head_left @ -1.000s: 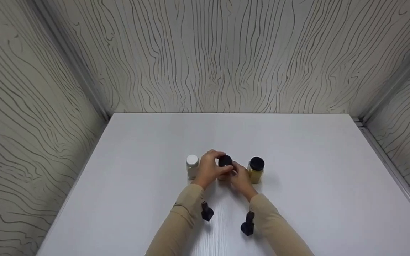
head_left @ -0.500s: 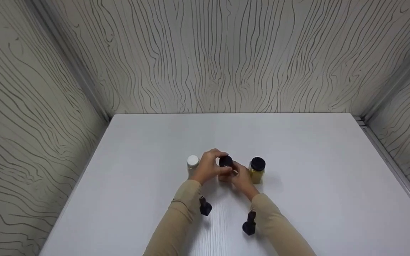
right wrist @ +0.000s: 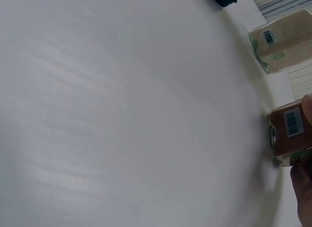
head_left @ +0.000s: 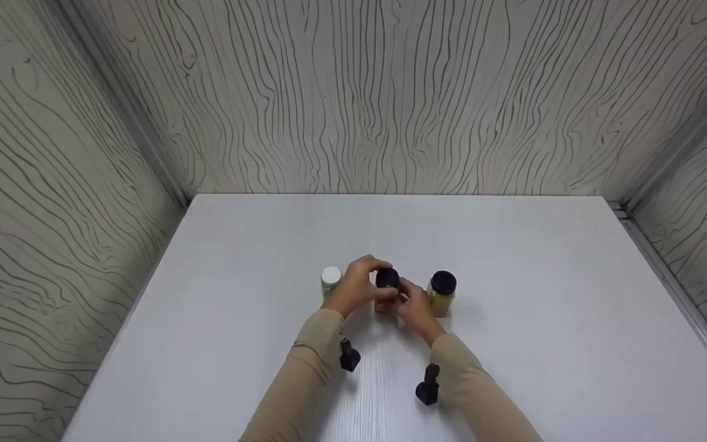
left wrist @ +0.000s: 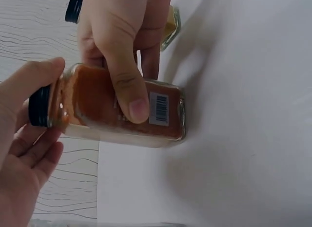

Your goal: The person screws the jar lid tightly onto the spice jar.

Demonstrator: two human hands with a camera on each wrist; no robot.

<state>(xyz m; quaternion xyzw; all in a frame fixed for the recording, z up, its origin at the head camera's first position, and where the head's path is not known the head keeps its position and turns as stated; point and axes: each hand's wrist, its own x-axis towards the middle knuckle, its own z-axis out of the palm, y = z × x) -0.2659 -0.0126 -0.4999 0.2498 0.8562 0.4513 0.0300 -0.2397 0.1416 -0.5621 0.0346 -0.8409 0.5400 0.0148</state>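
Note:
A square glass spice jar (left wrist: 131, 103) of orange-red powder stands upright between my hands, with a black lid (head_left: 387, 278) and a barcode label low on its side. My left hand (head_left: 359, 285) pinches the lid between thumb and fingers. Lower down, my right hand (head_left: 416, 308) grips the jar's body, its thumb lying across the glass in the left wrist view. On the left, partly behind my left hand, is a white-lidded jar (head_left: 331, 276) of pale powder. Close to my right hand is a jar of yellow contents (head_left: 441, 302) with a black lid.
All the jars are on a white table (head_left: 544, 294). Wood-grain patterned panels (head_left: 359, 92) rise behind and at both sides. A black wrist-camera mount (head_left: 348, 357) hangs under the left sleeve, another black mount (head_left: 427, 390) under the right.
My left wrist and forearm have swung slightly left and up, covering more of the white-lidded jar. The left fingers stay at the lid, and my right hand keeps its hold on the jar.

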